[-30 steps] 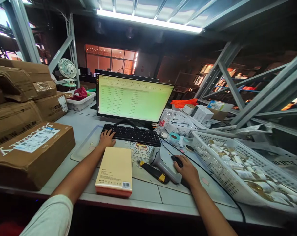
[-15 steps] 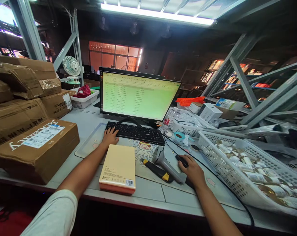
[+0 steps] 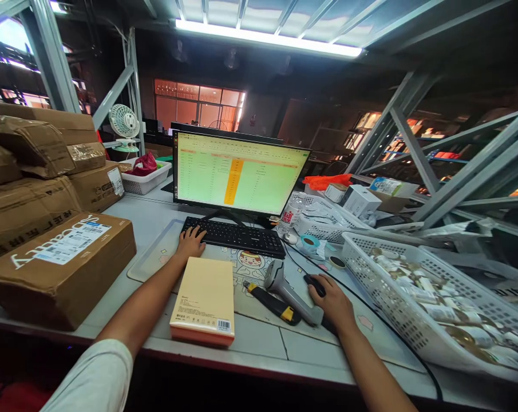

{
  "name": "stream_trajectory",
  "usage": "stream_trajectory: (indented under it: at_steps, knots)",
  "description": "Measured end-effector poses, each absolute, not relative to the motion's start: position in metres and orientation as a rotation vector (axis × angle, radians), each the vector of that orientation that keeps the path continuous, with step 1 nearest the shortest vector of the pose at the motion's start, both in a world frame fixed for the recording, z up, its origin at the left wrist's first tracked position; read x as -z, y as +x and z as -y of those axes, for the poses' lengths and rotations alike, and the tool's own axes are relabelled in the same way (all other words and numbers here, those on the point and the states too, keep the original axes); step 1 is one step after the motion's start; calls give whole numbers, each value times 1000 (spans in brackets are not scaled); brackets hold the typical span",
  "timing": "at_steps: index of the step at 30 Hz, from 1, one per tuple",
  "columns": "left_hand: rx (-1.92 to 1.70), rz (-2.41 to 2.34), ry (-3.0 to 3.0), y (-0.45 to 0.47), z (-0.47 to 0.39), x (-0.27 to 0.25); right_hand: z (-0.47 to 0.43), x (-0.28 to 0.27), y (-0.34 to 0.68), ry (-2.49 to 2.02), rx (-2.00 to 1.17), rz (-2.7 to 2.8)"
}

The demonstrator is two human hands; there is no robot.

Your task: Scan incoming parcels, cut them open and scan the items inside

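Observation:
My left hand (image 3: 192, 242) rests on the left end of a black keyboard (image 3: 241, 237), its fingers spread over the keys. Over a black computer mouse (image 3: 315, 284) my right hand (image 3: 333, 300) is curled, gripping it on the desk mat. A cream-coloured box (image 3: 205, 297) with a barcode lies between my forearms. To its right are a grey barcode scanner (image 3: 289, 292) and a black and yellow utility knife (image 3: 273, 303), side by side. Behind the keyboard stands a monitor (image 3: 237, 174) showing a spreadsheet with one orange column.
Cardboard boxes (image 3: 65, 263) are stacked on the left, near a small fan (image 3: 123, 121) and a white basket (image 3: 145, 182). At right, a white perforated basket (image 3: 383, 303) holds many small rolls or bottles. Blue tape (image 3: 310, 242) sits behind the mouse, and a black cable (image 3: 370, 317) crosses the mat.
The spreadsheet on the monitor now shows different columns, one of them orange. The camera view has shifted slightly; both hands stay on the keyboard and mouse.

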State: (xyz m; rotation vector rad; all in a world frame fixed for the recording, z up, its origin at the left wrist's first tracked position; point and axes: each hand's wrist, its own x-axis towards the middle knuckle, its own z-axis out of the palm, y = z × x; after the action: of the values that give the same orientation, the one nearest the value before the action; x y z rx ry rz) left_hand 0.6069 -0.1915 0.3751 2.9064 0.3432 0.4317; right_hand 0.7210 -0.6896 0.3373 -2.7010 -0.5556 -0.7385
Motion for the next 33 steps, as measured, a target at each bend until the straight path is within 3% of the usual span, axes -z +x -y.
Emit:
stream_trajectory:
  at_steps: [19, 25, 33]
  knots:
    - [-521, -297, 2748, 607, 195, -375, 696, -320, 746, -2640, 740, 627]
    - [-548, -421, 2573, 601, 191, -399, 694, -319, 746, -2632, 757, 669]
    - [-270, -410, 2390, 513, 218, -413, 687, -324, 741, -2532, 912, 709]
